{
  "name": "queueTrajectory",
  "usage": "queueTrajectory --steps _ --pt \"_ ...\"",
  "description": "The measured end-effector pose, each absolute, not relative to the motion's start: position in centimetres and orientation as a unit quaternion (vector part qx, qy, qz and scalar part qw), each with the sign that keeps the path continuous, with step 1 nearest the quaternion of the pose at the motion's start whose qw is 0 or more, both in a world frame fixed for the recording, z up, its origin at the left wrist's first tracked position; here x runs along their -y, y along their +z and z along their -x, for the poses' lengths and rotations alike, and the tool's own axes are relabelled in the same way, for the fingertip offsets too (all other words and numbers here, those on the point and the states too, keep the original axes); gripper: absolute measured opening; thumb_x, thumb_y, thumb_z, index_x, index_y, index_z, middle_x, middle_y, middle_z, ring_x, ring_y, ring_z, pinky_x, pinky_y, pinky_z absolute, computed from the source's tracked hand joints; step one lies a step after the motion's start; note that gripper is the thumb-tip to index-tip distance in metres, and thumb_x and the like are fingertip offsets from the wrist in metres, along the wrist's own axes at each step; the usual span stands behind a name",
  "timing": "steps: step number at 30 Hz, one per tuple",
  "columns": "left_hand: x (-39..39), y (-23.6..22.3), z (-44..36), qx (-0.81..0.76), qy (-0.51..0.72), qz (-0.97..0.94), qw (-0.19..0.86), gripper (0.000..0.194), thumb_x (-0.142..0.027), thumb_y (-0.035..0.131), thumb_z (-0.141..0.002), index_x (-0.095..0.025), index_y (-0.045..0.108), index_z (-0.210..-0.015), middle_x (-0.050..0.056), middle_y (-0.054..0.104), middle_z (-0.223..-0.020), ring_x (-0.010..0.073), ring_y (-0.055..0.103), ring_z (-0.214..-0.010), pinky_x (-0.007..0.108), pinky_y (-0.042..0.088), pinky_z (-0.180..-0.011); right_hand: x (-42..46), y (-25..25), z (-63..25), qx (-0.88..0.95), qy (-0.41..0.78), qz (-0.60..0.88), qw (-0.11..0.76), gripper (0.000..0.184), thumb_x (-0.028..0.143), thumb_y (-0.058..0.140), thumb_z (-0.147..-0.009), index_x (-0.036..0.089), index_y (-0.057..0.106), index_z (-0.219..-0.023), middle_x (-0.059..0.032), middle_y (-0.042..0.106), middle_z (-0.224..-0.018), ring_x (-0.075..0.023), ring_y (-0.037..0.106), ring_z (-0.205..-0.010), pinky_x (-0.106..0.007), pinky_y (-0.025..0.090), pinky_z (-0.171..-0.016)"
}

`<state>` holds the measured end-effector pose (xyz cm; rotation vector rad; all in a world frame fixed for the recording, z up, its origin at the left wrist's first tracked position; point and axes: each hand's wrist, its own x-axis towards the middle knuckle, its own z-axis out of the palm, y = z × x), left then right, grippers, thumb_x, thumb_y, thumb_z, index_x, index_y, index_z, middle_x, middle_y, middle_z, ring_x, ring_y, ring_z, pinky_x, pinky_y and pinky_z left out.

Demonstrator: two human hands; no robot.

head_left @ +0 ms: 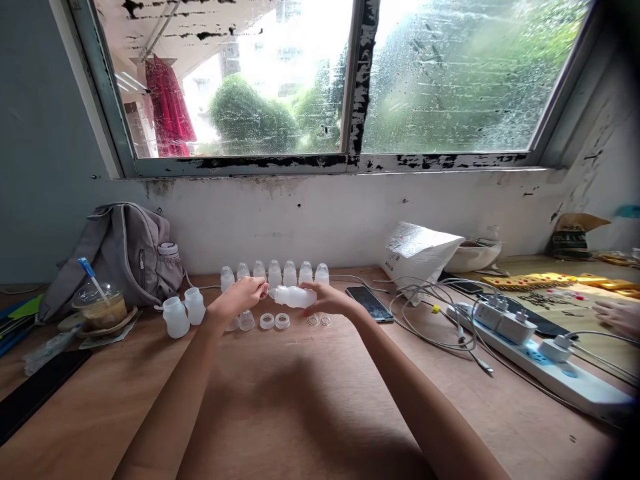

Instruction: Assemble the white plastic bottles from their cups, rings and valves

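Note:
My right hand [327, 298] grips the body of a small white plastic bottle [295, 297] held sideways above the wooden table [280, 400]. My left hand [240, 297] pinches the bottle's neck end with its fingertips. Behind the hands stands a row of several similar white bottles [274, 273]. Under the hands lie several clear caps and rings [274, 321]. Two wider white bottles [184, 312] stand to the left.
A grey bag [125, 253] and a plastic cup with a straw [100, 307] sit at the left. A phone [370, 303], tangled cables [435, 307], a white power strip [550, 363] and a white bag [417, 253] lie at the right. Another person's hand [617, 315] shows at the far right.

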<state>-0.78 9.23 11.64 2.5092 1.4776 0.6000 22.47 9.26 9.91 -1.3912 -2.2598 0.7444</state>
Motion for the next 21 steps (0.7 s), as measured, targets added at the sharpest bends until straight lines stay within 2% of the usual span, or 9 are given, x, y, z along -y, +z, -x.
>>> queueTrajectory --steps 2,4,7,14,18,21 --pt "-9.3 11.6 0.8 -0.491 0.209 -0.839 0.101 0.029 -0.035 0.032 -0.084 -0.021 0.053 -0.071 0.000 0.058 -0.064 0.0142 0.050 -0.054 0.024 0.032 -0.050 -9.3 10.0 -22.5 0.804 0.264 0.499 0.188 0.063 0.027 0.072 -0.057 0.023 0.050 -0.116 -0.0028 0.057 -0.098 -0.0193 0.055 -0.085 -0.024 0.040 -0.068" --pt "-9.4 11.6 0.9 -0.477 0.207 -0.845 0.123 0.024 -0.041 0.040 -0.081 -0.022 0.054 -0.078 -0.001 0.060 -0.072 0.0148 0.053 -0.061 0.023 0.034 -0.051 -9.3 10.0 -22.5 0.807 0.259 0.498 0.183 0.061 0.028 0.072 -0.057 0.023 0.051 -0.114 -0.0027 0.057 -0.097 -0.0189 0.055 -0.084 -0.024 0.040 -0.067" --pt "-9.5 11.5 1.0 -0.464 0.199 -0.854 0.129 0.020 -0.040 0.046 -0.077 -0.022 0.055 -0.081 -0.001 0.061 -0.074 0.0145 0.054 -0.064 0.021 0.036 -0.052 -9.3 9.9 -22.5 0.812 0.256 0.492 0.181 0.060 0.031 0.072 -0.057 0.023 0.052 -0.112 -0.0022 0.058 -0.096 -0.0183 0.054 -0.084 -0.023 0.040 -0.066" --pt "-9.9 11.1 1.1 -0.491 0.197 -0.843 0.090 0.031 -0.037 0.030 -0.086 -0.020 0.052 -0.071 -0.001 0.055 -0.060 0.0124 0.046 -0.050 0.023 0.031 -0.047 -9.3 9.9 -22.7 0.806 0.254 0.504 0.179 0.055 0.035 0.071 -0.057 0.022 0.053 -0.107 -0.0025 0.057 -0.094 -0.0191 0.054 -0.083 -0.024 0.040 -0.065" --pt "-9.8 10.9 0.9 -0.515 0.182 -0.836 0.045 0.041 -0.038 0.022 -0.088 -0.019 0.051 -0.065 0.001 0.055 -0.059 0.0148 0.049 -0.052 0.026 0.034 -0.053 -9.7 9.5 -22.9 0.792 0.237 0.531 0.189 0.052 0.041 0.070 -0.058 0.020 0.053 -0.103 -0.0047 0.056 -0.095 -0.0196 0.054 -0.083 -0.024 0.041 -0.064" --pt "-9.6 10.3 0.0 -0.524 0.130 -0.841 0.029 0.043 -0.037 0.021 -0.088 -0.018 0.054 -0.068 0.004 0.057 -0.063 0.0168 0.052 -0.055 0.027 0.036 -0.055 -9.9 9.3 -22.8 0.744 0.287 0.564 0.215 0.055 0.047 0.065 -0.063 0.018 0.048 -0.106 -0.0075 0.055 -0.098 -0.0174 0.055 -0.077 -0.023 0.043 -0.056"
